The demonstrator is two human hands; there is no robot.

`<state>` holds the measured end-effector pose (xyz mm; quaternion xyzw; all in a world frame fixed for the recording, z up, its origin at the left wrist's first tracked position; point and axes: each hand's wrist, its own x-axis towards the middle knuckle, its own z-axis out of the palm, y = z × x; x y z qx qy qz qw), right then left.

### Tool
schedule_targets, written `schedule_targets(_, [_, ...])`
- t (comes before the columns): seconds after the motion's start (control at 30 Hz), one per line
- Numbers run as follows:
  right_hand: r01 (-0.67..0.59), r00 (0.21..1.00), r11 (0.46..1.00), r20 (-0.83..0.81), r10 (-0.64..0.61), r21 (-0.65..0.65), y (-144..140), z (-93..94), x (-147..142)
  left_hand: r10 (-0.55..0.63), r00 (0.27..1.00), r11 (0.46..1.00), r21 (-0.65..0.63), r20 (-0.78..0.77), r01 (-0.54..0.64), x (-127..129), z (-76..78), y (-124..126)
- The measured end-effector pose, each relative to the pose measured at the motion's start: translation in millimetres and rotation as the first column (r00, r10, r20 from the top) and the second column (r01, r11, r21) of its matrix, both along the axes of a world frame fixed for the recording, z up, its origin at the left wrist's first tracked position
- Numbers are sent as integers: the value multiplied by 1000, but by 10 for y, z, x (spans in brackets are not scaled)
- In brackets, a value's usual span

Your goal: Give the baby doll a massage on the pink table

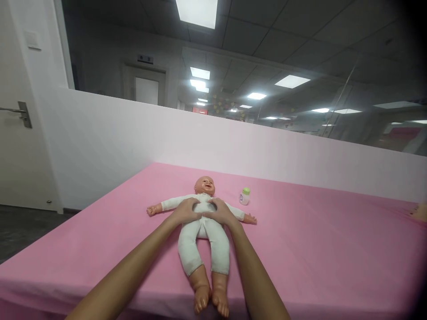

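A baby doll (204, 206) in a white cloth bodysuit lies on its back, head away from me, arms stretched out to the sides. My left hand (187, 210) rests on the left side of its belly, and my right hand (218, 212) mirrors it on the right. Both thumbs point up the chest, spread apart from the fingers, whose tips come close together at the doll's middle. Bare plastic feet point toward me at the near edge. Right of the doll's head stands a small clear bottle (244, 198) with a green cap.
Pink cloth (300, 249) covers the table, whose near edge lies below the doll's feet. Behind it runs a low white wall (213, 138) with a large glass pane (287, 58) above. A door (23, 146) is at the left. Something skin-coloured (418, 212) shows at the right edge.
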<state>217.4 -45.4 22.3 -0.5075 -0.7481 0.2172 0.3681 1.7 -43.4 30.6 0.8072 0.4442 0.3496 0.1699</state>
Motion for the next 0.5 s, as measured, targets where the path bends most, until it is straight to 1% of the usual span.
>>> schedule_targets(0.1, [15, 1000, 1000, 20, -15, 16, 94, -43, -22, 37, 999, 999, 20, -17, -36, 61, 25, 26])
schedule_targets(0.23, [12, 1000, 1000, 15, -12, 7, 171, -62, -45, 61, 997, 998, 5, -39, -61, 90, 75, 11])
schedule_targets(0.37, [10, 1000, 1000, -11, -10, -13, 131, -78, -34, 73, 997, 997, 22, 3, -73, 77, 60, -69])
schedule_targets(0.5, [-31, 999, 999, -46, 30, -18, 39, -80, -19, 39, 998, 999, 26, 51, -41, 59, 32, -154])
